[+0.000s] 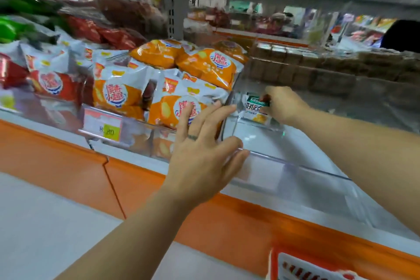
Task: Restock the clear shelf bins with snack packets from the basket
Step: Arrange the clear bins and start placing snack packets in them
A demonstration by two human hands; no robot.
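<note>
The right hand (283, 104) reaches into the clear bin (306, 166). Its fingers pinch a small green-and-white packet (254, 110) low inside, near the bin's left wall. The left hand (200, 152) has its fingers straight and spread at that wall, with the thumb on the front rim, just beside orange packets (209, 66) in the next bin.

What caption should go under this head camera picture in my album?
Restocking: right hand holds a small snack packet inside a clear bin, left hand open at its rim, beside orange packets.
</note>
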